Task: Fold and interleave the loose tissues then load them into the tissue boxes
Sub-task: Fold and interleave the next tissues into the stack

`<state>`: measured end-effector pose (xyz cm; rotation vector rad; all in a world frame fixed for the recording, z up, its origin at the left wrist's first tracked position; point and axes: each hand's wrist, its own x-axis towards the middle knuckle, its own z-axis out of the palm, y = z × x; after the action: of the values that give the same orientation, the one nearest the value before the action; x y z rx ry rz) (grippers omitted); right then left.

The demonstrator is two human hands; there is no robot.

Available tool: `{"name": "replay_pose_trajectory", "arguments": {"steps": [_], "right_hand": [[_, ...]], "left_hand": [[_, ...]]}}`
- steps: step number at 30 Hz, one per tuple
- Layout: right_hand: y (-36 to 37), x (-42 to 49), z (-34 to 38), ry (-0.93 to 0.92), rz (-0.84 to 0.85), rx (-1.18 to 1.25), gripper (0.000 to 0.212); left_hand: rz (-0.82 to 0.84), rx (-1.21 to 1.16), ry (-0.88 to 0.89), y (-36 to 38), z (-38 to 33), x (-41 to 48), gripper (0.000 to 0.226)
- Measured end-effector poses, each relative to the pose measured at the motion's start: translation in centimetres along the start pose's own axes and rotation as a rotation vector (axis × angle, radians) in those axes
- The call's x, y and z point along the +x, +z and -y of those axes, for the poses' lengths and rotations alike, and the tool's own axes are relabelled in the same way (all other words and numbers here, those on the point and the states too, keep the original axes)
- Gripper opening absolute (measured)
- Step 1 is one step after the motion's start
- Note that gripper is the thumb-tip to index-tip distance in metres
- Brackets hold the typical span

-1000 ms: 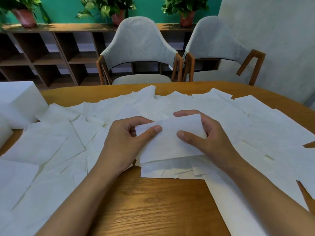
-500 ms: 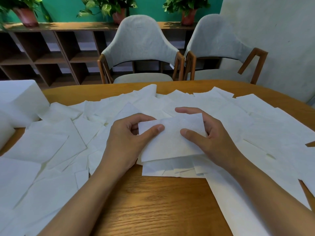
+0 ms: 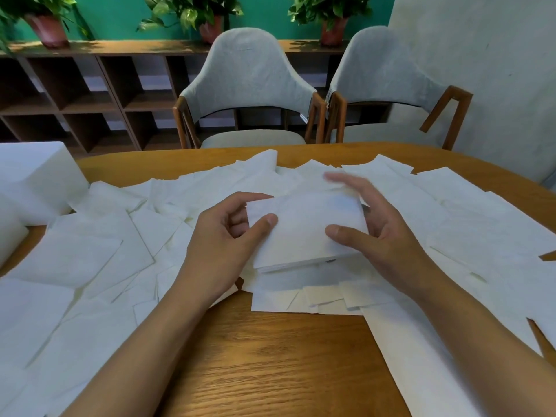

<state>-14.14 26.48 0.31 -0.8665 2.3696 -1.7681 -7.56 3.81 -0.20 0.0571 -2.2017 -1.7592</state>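
At the far left stands a plain white box (image 3: 39,179), a soft-edged, matte block, with the rounded corner of a second white block (image 3: 9,236) just in front of it at the picture's edge. Both sit on the table (image 3: 270,365), a curved-edged top of warm orange-brown wood with strong streaky grain.

Loose tissues (image 3: 90,257) cover most of the table from left to right. They are thin, flat, off-white rectangular sheets that overlap at every angle, some with a faint crease or a turned-up corner.

The left hand (image 3: 228,245) pinches the left end of the folded stack (image 3: 304,233), thumb flat on its top face and fingers curled in behind the edge. The stack is a neat oblong of several white layers, its near edge showing thin lines. It is held slightly tilted just above the loose sheets, near the middle of the table.

The right hand (image 3: 388,236) cups the stack's right end. Its thumb lies flat on the top face and its fingers arch, spread, over the far corner. They are blurred, so I cannot tell how firmly they touch.

Behind the table are two chairs (image 3: 249,73) with rounded grey woven-fabric backs and angular brown wooden frames. Further back, a dark wooden cubby shelf (image 3: 90,94) carries leafy plants in reddish pots (image 3: 48,31) against a green wall.
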Motion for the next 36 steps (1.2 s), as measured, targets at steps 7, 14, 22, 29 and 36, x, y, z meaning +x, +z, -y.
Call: {"name": "replay_pose_trajectory", "arguments": {"steps": [7, 14, 22, 29, 36], "right_hand": [[-0.9, 0.2, -1.1, 0.065, -0.106, -0.108, 0.027], [-0.4, 0.5, -1.9, 0.121, -0.238, -0.090, 0.026], [-0.2, 0.5, -2.0, 0.115, -0.317, -0.085, 0.026], [-0.1, 0.6, -2.1, 0.125, -0.369, -0.099, 0.026], [-0.1, 0.6, -1.9, 0.101, -0.418, -0.148, 0.025]], "left_hand": [[0.088, 0.330, 0.154, -0.5, 0.4, 0.1, 0.052], [0.392, 0.828, 0.163, -3.3, 0.8, 1.0, 0.078], [0.233, 0.725, 0.306, -3.9, 0.6, 1.0, 0.014], [0.265, 0.138, 0.121, -3.2, -2.7, -0.1, 0.007], [0.301, -0.183, -0.100, -3.9, -2.7, 0.0, 0.012]]}}
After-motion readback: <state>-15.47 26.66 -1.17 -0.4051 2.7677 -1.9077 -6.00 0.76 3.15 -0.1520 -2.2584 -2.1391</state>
